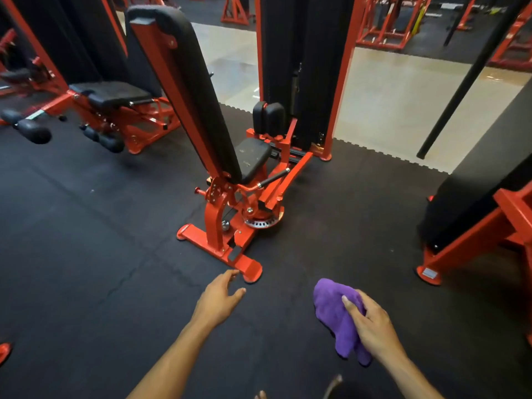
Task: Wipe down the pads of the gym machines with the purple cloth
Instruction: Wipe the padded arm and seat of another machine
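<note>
Two bare hands reach out over the black rubber floor [86, 240]. On the left, the left hand [220, 298] hangs empty with its fingers loose and slightly spread, just short of the machine's flat red foot. To its right, the right hand [371, 326] grips one purple cloth [334, 312], soft, fuzzy and bunched, with the thumb pressed across it.

Farther off at left stands one red steel machine with a flat black seat pad [112, 92] and four dark foam rollers. At centre is a second red-framed machine [218, 226]: one long tilted back pad [184, 82] of grained black vinyl, one square seat pad [253, 156], and two rounded upright pads [269, 116]. At the right edge, a third red frame carries a black panel [466, 203].
</note>
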The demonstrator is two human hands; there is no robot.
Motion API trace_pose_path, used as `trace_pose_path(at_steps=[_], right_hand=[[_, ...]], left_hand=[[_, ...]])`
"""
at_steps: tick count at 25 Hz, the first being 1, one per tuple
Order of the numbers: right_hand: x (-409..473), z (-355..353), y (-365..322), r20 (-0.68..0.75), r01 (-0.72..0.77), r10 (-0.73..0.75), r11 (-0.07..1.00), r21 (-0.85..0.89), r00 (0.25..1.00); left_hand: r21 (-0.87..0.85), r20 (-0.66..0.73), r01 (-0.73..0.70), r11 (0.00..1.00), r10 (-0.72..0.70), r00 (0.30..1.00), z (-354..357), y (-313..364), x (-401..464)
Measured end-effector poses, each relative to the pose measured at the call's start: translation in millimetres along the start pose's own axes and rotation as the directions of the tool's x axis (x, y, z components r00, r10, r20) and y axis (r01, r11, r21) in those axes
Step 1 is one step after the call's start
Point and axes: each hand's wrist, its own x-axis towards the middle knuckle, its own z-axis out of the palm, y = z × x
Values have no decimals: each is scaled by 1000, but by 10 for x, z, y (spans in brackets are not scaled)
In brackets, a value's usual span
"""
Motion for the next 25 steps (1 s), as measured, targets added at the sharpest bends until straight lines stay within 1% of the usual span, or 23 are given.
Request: trace_pose_path(at_steps=[2, 6, 9, 11, 12, 14, 16, 18, 21, 23, 25], right_hand=[[447, -16, -70, 16, -8, 8, 1000, 12, 1000], [1467, -21, -207, 73, -8, 7, 1000, 19, 997], [2320, -101, -490, 161, 12, -15, 1000, 20, 987], [2814, -163, -770, 236, 32, -33, 999, 7, 971], [3089, -187, -950, 278, 66, -60, 998, -11, 959], [3579, -175, -1255, 333, 137, -125, 990, -13, 935], [4024, -72, -1564, 386, 238, -222, 971, 8, 895], [4460, 120, -1924, 437, 327, -307, 944, 31, 845], [4969, 453, -2538, 450, 469, -468, 876, 117, 761], [5257, 584, -3114, 425, 547, -573, 814, 196, 700], [5481, 636, -3794, 349, 621, -680, 732, 279, 645]], left_hand=[[-21, -19, 5, 1000, -5, 1000, -33, 156, 453], [-28, -32, 76, 997, -77, 997, 0, 391, 1149], [7, -72, 136, 991, -135, 988, -90, 656, 1697], [36, -137, 158, 987, -152, 979, -302, 895, 2049], [38, -193, 172, 984, -162, 968, -429, 1013, 2244], [-10, -310, 189, 982, -183, 933, -727, 1208, 2606], [-82, -427, 196, 977, -212, 879, -1057, 1349, 2887], [-118, -530, 196, 974, -228, 817, -1417, 1390, 3176], [-110, -669, 136, 985, -175, 723, -2073, 1490, 3626], [-139, -765, 98, 985, -169, 622, -2601, 1644, 3902], [-143, -852, 57, 988, -152, 501, -3179, 1894, 4137]])
